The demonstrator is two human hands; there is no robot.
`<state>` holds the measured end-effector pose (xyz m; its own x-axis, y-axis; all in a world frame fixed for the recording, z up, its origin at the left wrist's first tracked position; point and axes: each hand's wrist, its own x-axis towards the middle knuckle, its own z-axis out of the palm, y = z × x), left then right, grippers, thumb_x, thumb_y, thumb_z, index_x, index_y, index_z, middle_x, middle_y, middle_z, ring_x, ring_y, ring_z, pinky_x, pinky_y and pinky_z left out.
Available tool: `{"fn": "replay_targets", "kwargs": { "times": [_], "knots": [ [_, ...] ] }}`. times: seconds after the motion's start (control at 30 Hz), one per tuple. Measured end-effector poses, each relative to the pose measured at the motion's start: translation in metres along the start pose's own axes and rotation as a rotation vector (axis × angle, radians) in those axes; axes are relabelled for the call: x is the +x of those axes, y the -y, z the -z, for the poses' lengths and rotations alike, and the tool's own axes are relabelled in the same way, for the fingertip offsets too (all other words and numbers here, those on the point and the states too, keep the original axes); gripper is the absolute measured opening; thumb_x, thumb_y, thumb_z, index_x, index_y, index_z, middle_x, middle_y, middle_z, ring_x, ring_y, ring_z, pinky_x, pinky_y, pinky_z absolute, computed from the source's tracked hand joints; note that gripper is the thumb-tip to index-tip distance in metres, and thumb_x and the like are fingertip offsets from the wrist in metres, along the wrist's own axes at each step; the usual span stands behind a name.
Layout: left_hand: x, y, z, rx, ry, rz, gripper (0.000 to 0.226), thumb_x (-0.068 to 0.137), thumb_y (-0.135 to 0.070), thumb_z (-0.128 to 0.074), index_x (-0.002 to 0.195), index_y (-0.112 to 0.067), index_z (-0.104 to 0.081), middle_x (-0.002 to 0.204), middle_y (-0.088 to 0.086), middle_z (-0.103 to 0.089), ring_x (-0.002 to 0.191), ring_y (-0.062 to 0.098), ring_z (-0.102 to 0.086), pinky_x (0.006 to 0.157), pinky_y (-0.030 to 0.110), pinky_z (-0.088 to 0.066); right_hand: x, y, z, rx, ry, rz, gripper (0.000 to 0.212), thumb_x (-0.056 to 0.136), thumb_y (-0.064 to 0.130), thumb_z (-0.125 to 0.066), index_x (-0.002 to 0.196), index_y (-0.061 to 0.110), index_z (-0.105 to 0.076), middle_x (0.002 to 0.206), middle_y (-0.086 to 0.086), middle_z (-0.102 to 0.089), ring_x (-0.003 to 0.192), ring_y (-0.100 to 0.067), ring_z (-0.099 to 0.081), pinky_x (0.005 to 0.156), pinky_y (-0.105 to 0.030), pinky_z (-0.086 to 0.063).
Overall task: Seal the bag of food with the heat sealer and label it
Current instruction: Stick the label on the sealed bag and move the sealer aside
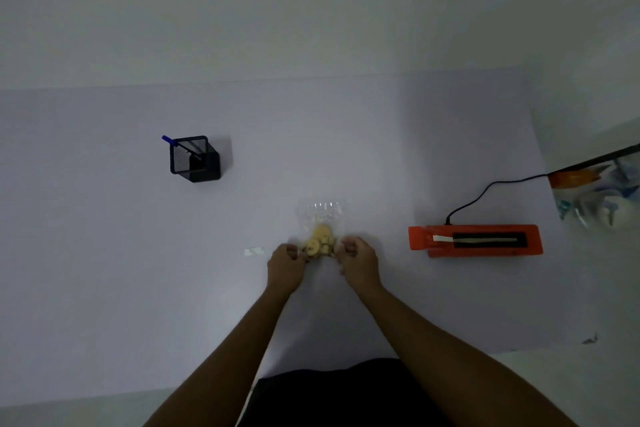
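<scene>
A clear plastic bag of food (pixel 322 218) with pale yellow pieces inside lies on the white table, just beyond both hands. My left hand (pixel 286 265) pinches the bag's near left corner. My right hand (pixel 357 262) pinches its near right corner. The orange heat sealer (pixel 475 241), with a dark sealing strip along its top, lies on the table to the right of the bag, apart from it. A small white label (pixel 254 251) lies flat on the table left of my left hand.
A black mesh pen holder (pixel 195 159) with a blue pen (pixel 168 140) stands at the far left. The sealer's black cord (pixel 485 189) runs back to the right. A crumpled printed plastic bag (pixel 597 189) lies at the right edge.
</scene>
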<state>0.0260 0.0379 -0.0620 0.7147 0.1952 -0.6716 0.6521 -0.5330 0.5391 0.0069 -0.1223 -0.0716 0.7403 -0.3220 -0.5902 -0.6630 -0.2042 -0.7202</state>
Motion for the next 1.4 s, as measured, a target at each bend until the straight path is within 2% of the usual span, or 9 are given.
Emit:
{"fn": "replay_targets", "kwargs": {
  "times": [0.33,0.43,0.5,0.63,0.8,0.9,1.17,1.3,1.4],
  "knots": [
    [0.077,-0.07,0.038,-0.051,-0.014,-0.032,0.036,0.085,-0.016,-0.062,0.119,-0.005,-0.062,0.116,0.011,-0.066,0.106,0.029,-0.061,0.094,0.042,-0.051,0.082,0.07,-0.034,0.046,-0.094,0.016,0.02,0.088,0.017,-0.066,0.106,0.009,-0.068,0.097,-0.016,-0.072,0.089,-0.035,-0.07,0.075,-0.053,-0.06],
    [0.083,-0.075,0.036,-0.028,0.005,-0.022,0.005,0.084,-0.013,-0.06,0.08,-0.01,-0.063,0.082,0.006,-0.06,0.083,0.026,-0.055,0.07,0.031,-0.046,0.096,0.066,-0.04,0.013,-0.103,0.009,0.028,0.087,0.019,-0.066,0.112,0.006,-0.068,0.103,-0.016,-0.072,0.092,-0.035,-0.07,0.082,-0.053,-0.058],
    [0.083,-0.077,0.035,-0.019,0.019,-0.017,0.017,0.085,-0.013,-0.059,0.069,-0.016,-0.055,0.073,0.003,-0.054,0.081,0.025,-0.053,0.069,0.033,-0.044,0.096,0.065,-0.039,0.002,-0.091,-0.002,0.034,0.087,0.017,-0.066,0.119,0.004,-0.066,0.109,-0.016,-0.071,0.098,-0.034,-0.069,0.085,-0.053,-0.058],
    [0.076,-0.077,0.036,0.005,0.049,-0.031,0.043,0.093,-0.018,-0.055,0.132,-0.003,-0.051,0.135,0.014,-0.055,0.124,0.031,-0.05,0.106,0.042,-0.041,0.086,0.066,-0.034,-0.004,-0.063,-0.004,0.042,0.09,0.018,-0.066,0.129,0.004,-0.059,0.12,-0.016,-0.067,0.108,-0.032,-0.065,0.091,-0.051,-0.057],
    [0.045,-0.087,0.037,0.039,-0.16,-0.31,0.035,0.095,-0.021,-0.056,0.126,-0.005,-0.058,0.127,0.013,-0.062,0.119,0.027,-0.055,0.1,0.03,-0.04,0.059,0.073,-0.012,-0.084,-0.107,0.086,0.044,0.091,0.017,-0.068,0.13,0.002,-0.057,0.118,-0.011,-0.065,0.103,-0.024,-0.063,0.086,-0.025,-0.046],
    [0.016,-0.101,0.026,-0.051,-0.143,-0.492,0.019,0.093,-0.017,-0.059,0.108,-0.009,-0.067,0.11,0.005,-0.07,0.096,0.013,-0.061,0.083,0.019,-0.041,0.035,0.064,0.01,-0.14,-0.069,0.135,0.033,0.091,0.017,-0.068,0.122,0.008,-0.061,0.111,-0.007,-0.066,0.095,-0.019,-0.061,0.089,-0.031,-0.052],
    [-0.057,-0.126,-0.057,-0.034,0.146,-0.682,0.024,0.092,-0.023,-0.062,0.114,-0.013,-0.067,0.114,0.0,-0.067,0.102,0.007,-0.056,0.09,0.026,-0.047,-0.025,-0.037,0.119,-0.181,-0.065,-0.11,0.026,0.09,0.011,-0.065,0.116,0.007,-0.064,0.111,-0.008,-0.066,0.097,-0.02,-0.06,0.082,-0.025,-0.044],
    [-0.078,-0.146,-0.097,-0.076,0.086,-0.854,0.019,0.083,-0.007,-0.06,0.099,-0.011,-0.07,0.101,0.003,-0.071,0.096,0.012,-0.064,0.087,0.023,-0.05,-0.026,-0.085,0.202,-0.111,-0.168,-0.224,0.028,0.092,0.01,-0.065,0.118,0.002,-0.065,0.123,-0.018,-0.065,0.11,-0.033,-0.061,0.091,-0.032,-0.047],
    [-0.101,-0.169,-0.124,-0.166,0.05,-0.748,0.022,0.085,-0.003,-0.065,0.093,-0.024,-0.067,0.096,-0.006,-0.068,0.095,0.012,-0.064,0.084,0.016,-0.05,-0.014,-0.099,0.264,-0.004,-0.242,-0.289,0.029,0.093,0.011,-0.062,0.121,0.003,-0.062,0.122,-0.021,-0.064,0.103,-0.033,-0.061,0.092,-0.039,-0.05]
  ]
}}
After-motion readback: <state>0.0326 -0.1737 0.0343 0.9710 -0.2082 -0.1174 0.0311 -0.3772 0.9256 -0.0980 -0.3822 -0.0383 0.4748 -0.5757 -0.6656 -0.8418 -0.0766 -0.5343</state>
